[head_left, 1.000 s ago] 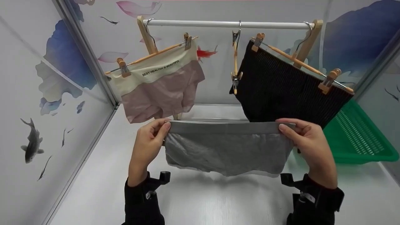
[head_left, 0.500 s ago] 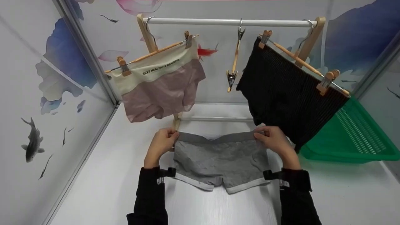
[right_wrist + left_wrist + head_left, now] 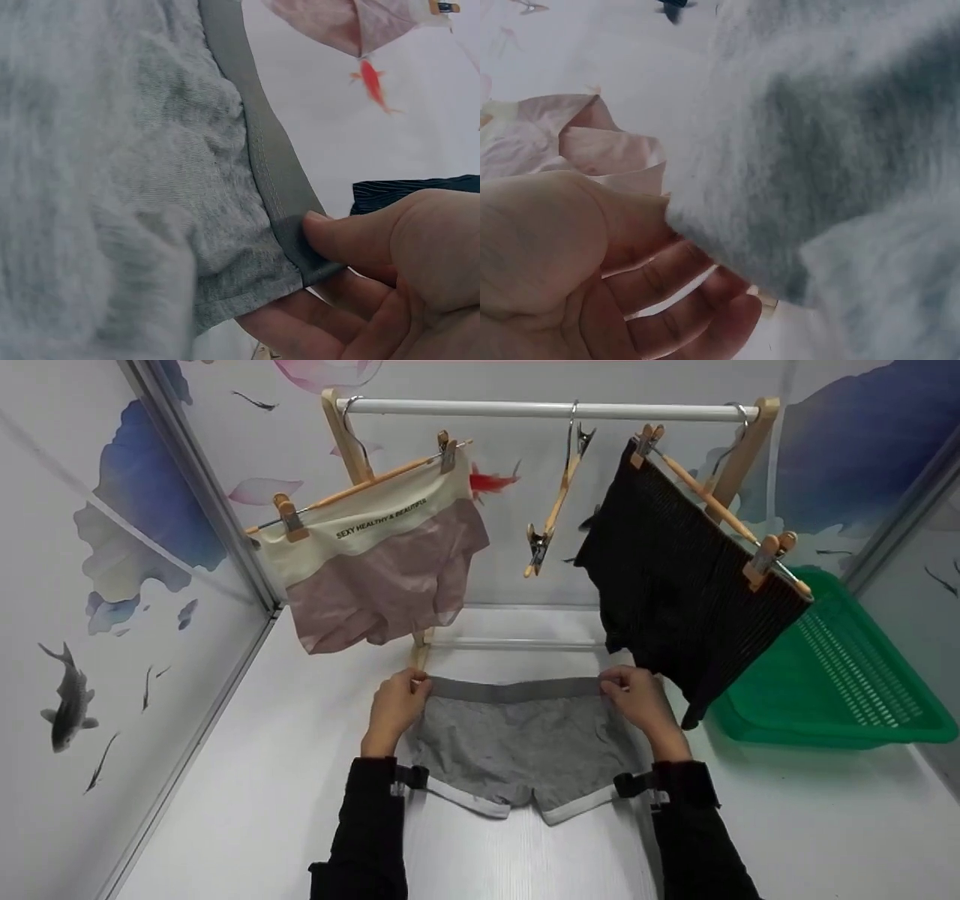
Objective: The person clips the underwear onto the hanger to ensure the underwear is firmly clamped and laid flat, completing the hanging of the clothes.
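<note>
Pinched at both ends of its waistband, the grey underwear (image 3: 517,735) lies spread on the white table (image 3: 262,780), just in front of the base of the drying rack (image 3: 525,411). At the left, the left hand (image 3: 397,706) holds the left corner of the waistband between thumb and curled fingers; its wrist view shows the fingers (image 3: 682,300) tucked under the blurred grey cloth. At the right, the right hand (image 3: 637,699) grips the other corner, and its wrist view shows the thumb pressed on the darker band with the fingers (image 3: 300,322) beneath.

The waistband runs straight from left to right between the two hands, its long axis parallel to the rack's rail, with the leg openings pointing back toward the person. Each hand is at its own end, neither nearer than the other. An empty clip hanger (image 3: 551,502) hangs above and behind the waistband's middle, between the pink underwear (image 3: 375,562) on the left and the black underwear (image 3: 682,577) on the right. A green basket (image 3: 825,682) sits at the far right.
</note>
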